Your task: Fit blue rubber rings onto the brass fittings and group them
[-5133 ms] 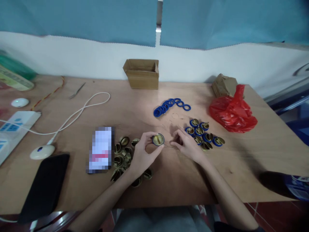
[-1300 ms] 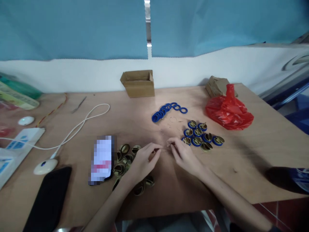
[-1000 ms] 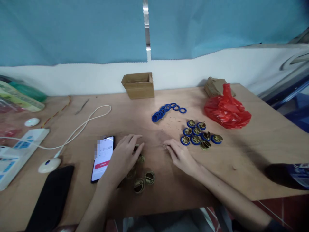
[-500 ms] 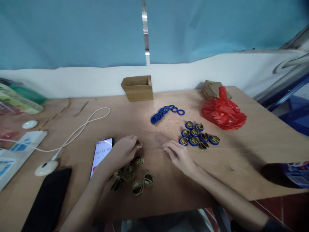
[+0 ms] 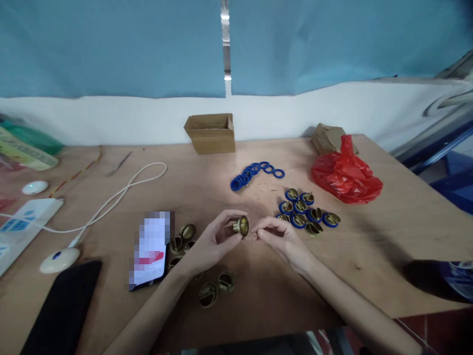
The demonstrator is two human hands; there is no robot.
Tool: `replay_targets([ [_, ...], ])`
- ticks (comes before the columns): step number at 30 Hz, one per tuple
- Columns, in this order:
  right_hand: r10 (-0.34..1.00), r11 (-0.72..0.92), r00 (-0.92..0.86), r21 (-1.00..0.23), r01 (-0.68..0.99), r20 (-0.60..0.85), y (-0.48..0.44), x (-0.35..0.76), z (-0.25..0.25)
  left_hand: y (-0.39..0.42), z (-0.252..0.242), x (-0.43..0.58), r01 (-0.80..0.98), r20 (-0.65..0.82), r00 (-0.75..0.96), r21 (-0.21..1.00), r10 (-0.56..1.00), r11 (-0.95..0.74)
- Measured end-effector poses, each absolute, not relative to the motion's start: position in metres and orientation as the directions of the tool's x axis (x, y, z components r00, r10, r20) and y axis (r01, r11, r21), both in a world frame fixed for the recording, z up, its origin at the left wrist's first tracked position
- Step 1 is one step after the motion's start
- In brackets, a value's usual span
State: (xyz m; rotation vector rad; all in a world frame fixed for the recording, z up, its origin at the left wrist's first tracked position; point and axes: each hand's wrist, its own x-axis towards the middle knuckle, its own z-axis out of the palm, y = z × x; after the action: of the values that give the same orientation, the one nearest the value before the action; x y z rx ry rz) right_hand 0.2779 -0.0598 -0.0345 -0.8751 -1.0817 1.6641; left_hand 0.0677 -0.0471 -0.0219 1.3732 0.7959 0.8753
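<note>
Raised over the middle of the table, my left hand [image 5: 216, 239] is closed round a round brass fitting [image 5: 242, 226], its domed face turned toward my right hand [image 5: 286, 241]. The right thumb and fingertips are pinched together close beside it; whatever they hold is too small to make out. Below and left of my left wrist lie several loose brass fittings [image 5: 225, 282], some hidden by the arm. Right of my right hand sits a group of brass fittings with blue rings [image 5: 298, 220] round them. Farther back is a row of loose blue rings [image 5: 246, 177].
Thin curled strands [image 5: 264, 187] lie behind my hands. An open cardboard box [image 5: 212, 143] stands by the wall, a red plastic bag [image 5: 345, 172] at right. Leftward are a lit phone [image 5: 151, 251], a black phone [image 5: 62, 305], a white cable [image 5: 121, 195] and a power strip [image 5: 29, 222]. A dark bottle [image 5: 439, 281] lies far right.
My left hand has lifted a brass fitting from the left side and brought it right, close to my right hand. The right hand has shifted slightly right, its fingertips still pinched.
</note>
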Motion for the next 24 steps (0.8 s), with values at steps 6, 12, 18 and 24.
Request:
replay_targets([
  [6,0.924,-0.295,-0.36,-0.845,-0.447,-0.132,-0.059,0.278,-0.038,-0.057,-0.025,0.073,0.022,-0.042,0.449,0.999,0.892,0.036],
  [12,0.917,-0.35,-0.337,-0.832,-0.431,-0.212,-0.058,0.277,-0.04,-0.061,-0.029,0.075,0.022,-0.05,0.453,0.999,0.89,0.044],
  [18,0.928,-0.294,-0.334,-0.87,-0.396,-0.162,-0.057,0.278,-0.04,-0.062,-0.029,0.077,0.014,-0.032,0.422,0.999,0.906,0.029],
  [24,0.938,-0.236,-0.325,-0.912,-0.336,-0.123,-0.059,0.278,-0.036,-0.062,-0.027,0.078,-0.011,-0.059,0.41,0.997,0.91,0.07],
])
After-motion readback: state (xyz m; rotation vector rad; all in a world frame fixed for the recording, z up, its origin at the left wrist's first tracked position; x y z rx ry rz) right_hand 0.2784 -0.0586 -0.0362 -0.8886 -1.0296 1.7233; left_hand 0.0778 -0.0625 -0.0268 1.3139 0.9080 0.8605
